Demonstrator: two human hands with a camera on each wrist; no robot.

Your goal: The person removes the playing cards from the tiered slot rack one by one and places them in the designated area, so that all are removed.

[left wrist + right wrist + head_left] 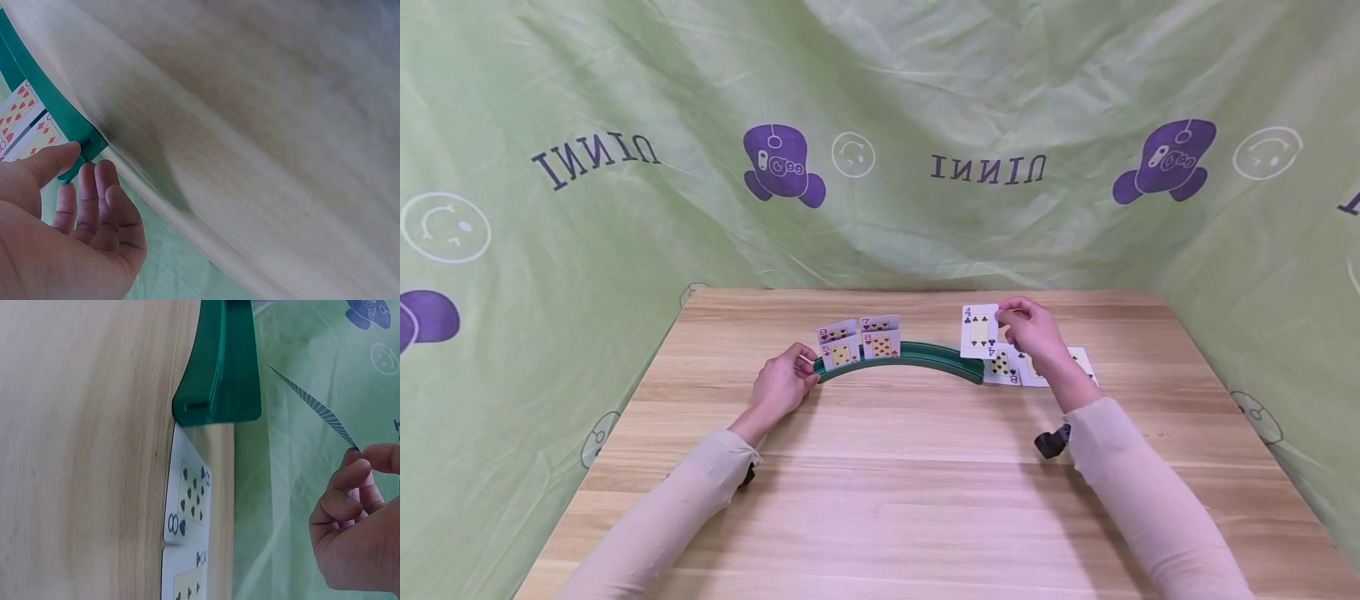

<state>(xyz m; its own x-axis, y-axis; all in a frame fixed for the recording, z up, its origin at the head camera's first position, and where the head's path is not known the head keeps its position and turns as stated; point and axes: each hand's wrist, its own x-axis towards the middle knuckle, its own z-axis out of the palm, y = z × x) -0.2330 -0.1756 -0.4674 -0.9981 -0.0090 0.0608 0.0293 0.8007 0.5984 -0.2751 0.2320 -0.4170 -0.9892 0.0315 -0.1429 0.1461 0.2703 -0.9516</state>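
A curved green card holder (936, 357) stands on the table, with two pairs of playing cards upright in its left half. In front are a five of diamonds (841, 353) and an eight of hearts (881, 344); red cards rise behind them. My left hand (782, 383) holds the holder's left end, thumb (59, 159) on its near side and fingers curled by the tip. Above the right end, my right hand (1036, 335) pinches a four of clubs (979, 332) by its right edge. That card appears nearly edge-on in the right wrist view.
Right of the holder lie several face-up cards in a row, an eight of spades (190, 494) nearest the holder's end and a club card (186, 581) beside it. The wooden table (880, 492) meets a green printed curtain (895, 233) at the back and sides.
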